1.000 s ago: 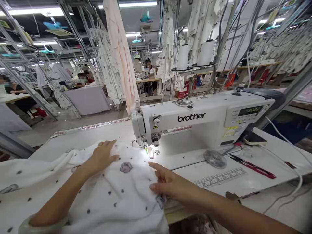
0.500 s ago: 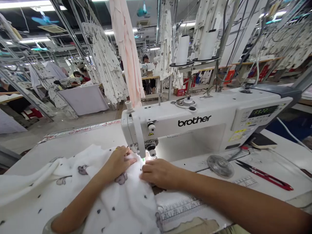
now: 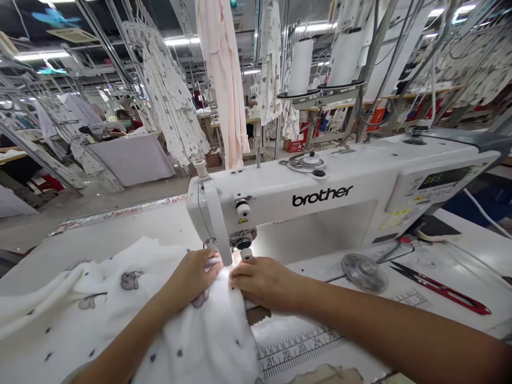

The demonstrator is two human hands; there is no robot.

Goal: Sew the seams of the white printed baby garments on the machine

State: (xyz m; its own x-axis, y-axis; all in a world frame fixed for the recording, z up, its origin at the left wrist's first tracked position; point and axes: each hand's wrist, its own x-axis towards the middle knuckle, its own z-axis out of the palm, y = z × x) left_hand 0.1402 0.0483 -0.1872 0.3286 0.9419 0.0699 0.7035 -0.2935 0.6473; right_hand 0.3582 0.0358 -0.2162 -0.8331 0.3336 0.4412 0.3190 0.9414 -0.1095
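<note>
A soft white cloth with a grey dotted and animal print [image 3: 188, 330] lies bunched on the table in front of a white Brother sewing machine [image 3: 320, 197]. My left hand [image 3: 195, 278] grips the cloth just left of the machine's needle area. My right hand [image 3: 266, 284] holds a fold of the same cloth from the right, its fingertips close to the presser foot [image 3: 245, 254]. The cloth passes under the foot area, and the hands and folds hide the exact stitching point.
Red-handled thread snips [image 3: 440, 288] and a clear round disc [image 3: 364, 272] lie on the white sewing table [image 3: 120, 229] at right, beside a printed ruler scale [image 3: 298, 349]. Thread cones [image 3: 300, 66] stand above the machine. Garments hang overhead, and a co-worker [image 3: 124, 121] sits beyond.
Both hands have closed in around the cloth beside the presser foot, with the cloth gathered closer under the needle area. The view has shifted, so the machine appears further left.
</note>
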